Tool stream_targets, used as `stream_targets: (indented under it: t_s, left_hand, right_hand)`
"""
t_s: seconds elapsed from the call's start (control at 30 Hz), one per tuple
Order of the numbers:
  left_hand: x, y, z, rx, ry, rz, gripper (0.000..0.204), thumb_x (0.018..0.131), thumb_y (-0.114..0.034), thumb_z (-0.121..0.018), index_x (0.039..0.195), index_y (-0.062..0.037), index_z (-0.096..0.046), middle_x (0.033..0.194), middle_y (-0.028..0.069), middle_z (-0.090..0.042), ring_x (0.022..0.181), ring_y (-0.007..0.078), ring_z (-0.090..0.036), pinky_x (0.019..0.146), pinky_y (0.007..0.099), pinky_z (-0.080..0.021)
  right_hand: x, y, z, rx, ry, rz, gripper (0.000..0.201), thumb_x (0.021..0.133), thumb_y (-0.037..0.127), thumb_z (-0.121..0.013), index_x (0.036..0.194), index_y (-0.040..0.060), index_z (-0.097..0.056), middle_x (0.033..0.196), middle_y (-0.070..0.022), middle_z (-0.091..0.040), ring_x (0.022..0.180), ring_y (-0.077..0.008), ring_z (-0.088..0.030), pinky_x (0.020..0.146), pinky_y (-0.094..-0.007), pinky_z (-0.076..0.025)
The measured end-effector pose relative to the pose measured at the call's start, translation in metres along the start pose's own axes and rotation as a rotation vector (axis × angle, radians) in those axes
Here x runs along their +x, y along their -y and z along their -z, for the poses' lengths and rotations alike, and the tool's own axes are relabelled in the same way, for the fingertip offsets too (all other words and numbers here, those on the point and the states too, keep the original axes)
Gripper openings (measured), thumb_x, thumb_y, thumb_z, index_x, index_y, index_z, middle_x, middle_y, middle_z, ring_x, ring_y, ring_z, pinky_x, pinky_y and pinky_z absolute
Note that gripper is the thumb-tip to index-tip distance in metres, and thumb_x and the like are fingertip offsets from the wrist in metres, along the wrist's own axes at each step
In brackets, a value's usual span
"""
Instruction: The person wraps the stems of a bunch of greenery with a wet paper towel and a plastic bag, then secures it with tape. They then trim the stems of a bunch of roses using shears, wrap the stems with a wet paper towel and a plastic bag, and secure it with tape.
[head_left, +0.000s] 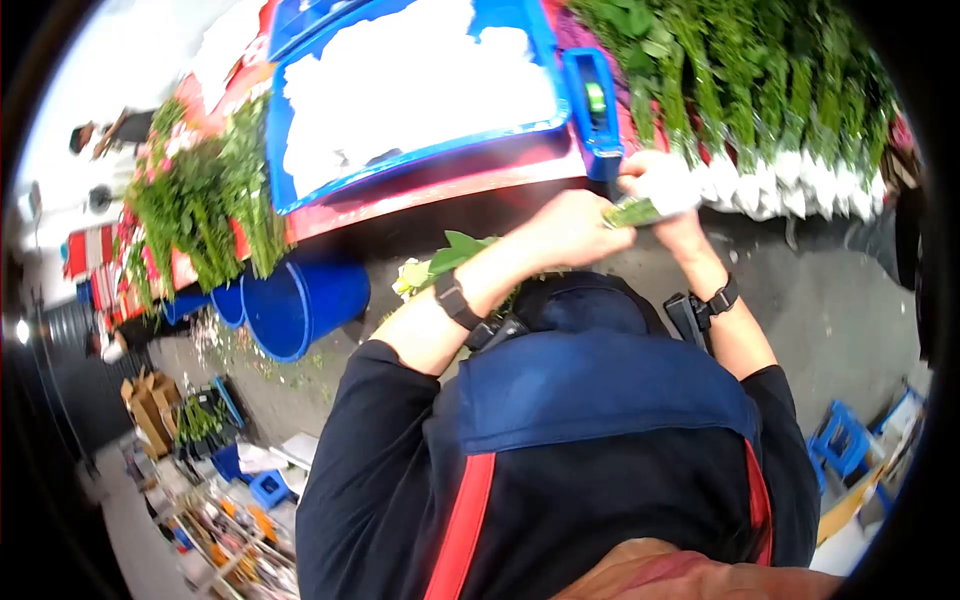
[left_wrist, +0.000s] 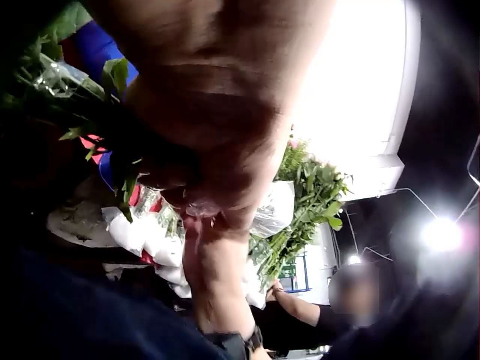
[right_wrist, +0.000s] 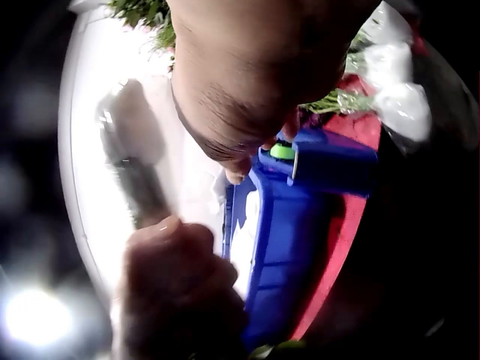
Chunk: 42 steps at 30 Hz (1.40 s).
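1. The bundle of green stems (head_left: 632, 212) is right of centre in the upper part of the head view, between the two hands, and a white covering (head_left: 672, 188) shows at its end.
2. The left hand (head_left: 575, 232) has its fingers curled closely around these stems. The right hand (head_left: 682, 230) is at the white covering, but how far its fingers are open, and what they hold, I cannot tell.
3. Just beside the right hand there is a blue tape dispenser (head_left: 603, 165) with a green roll (head_left: 596, 98) (the right wrist view also shows both). If any tape is on the bundle, I cannot see.
4. This bundle seems to be partly or fully covered; which one, the pictures do not decide.
5. At upper right, a row of bundles (head_left: 740, 80) has white ends (head_left: 770, 190), so this portion looks done.
6. At upper left, beyond the blue crate (right_wrist: 289, 247) with its bright white material (head_left: 420, 85), flowers (head_left: 205, 205) lie with bare stems, and I judge these are left.
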<state>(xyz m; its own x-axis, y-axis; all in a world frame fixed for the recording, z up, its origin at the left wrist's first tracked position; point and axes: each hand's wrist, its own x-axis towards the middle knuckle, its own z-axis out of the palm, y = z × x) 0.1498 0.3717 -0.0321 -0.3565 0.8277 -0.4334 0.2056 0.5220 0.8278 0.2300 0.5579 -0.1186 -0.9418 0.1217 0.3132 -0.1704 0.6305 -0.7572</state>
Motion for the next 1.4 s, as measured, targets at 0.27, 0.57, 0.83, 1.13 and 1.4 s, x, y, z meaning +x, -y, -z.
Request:
stream_targets:
  t_s: [0.27,0.57,0.83,1.13,1.4]
  left_hand:
    - [-0.024,-0.011,-0.003,0.348,-0.226,0.036,0.032,0.069,-0.036,-0.062,0.078,-0.0074,-0.071,0.072,0.0159,-0.066,0.073,0.0335,-0.066,0.067,0.0439,-0.053]
    - [-0.042,0.062,0.031,0.566,-0.691,0.196,0.021,0.068,-0.027,-0.070,0.074,-0.0068,-0.072,0.077,0.0147,-0.069,0.075,0.0289,-0.069,0.065,0.0402,-0.054]
    - [-0.094,0.073,0.048,0.645,-0.621,0.174,0.024,0.073,-0.031,-0.064,0.070,-0.0085,-0.071,0.072,0.0122,-0.068,0.070,0.0297,-0.068,0.060,0.0412,-0.053]
    - [-0.173,0.067,0.097,0.388,-0.308,0.157,0.035,0.074,-0.039,-0.064,0.080,-0.0049,-0.070,0.074,0.0150,-0.067,0.076,0.0311,-0.066,0.069,0.0423,-0.052]
    - [-0.190,0.117,0.118,-0.111,-0.461,0.066,0.027,0.074,-0.027,-0.063,0.067,-0.0012,-0.064,0.061,0.0165,-0.062,0.059,0.0290,-0.063,0.056,0.0402,-0.049]
  right_hand:
    - [0.005,-0.050,-0.012,-0.498,0.105,0.421,0.019,0.081,0.011,-0.060,0.098,0.0081,-0.067,0.086,-0.0147,-0.065,0.081,-0.0351,-0.061,0.070,-0.0455,-0.049]
    - [0.014,0.072,-0.037,0.726,0.583,-0.391,0.012,0.085,0.006,-0.059,0.077,-0.0011,-0.062,0.073,-0.0106,-0.064,0.064,-0.0156,-0.056,0.064,-0.0265,-0.044]
    - [0.126,0.163,-0.064,1.068,0.655,-0.970,0.025,0.093,0.021,-0.053,0.093,-0.0022,-0.061,0.091,-0.0178,-0.069,0.050,-0.0134,-0.057,0.040,-0.0227,-0.042]
    - [0.184,0.168,-0.107,0.555,1.076,-0.321,0.036,0.072,-0.010,-0.058,0.107,-0.0028,-0.059,0.100,-0.0123,-0.067,0.067,-0.0138,-0.062,0.062,-0.0251,-0.050]
    - [0.134,0.086,-0.185,0.419,0.653,-0.083,0.010,0.080,0.009,-0.070,0.085,0.0013,-0.066,0.072,-0.0016,-0.062,0.058,-0.0078,-0.052,0.050,-0.0238,-0.039]
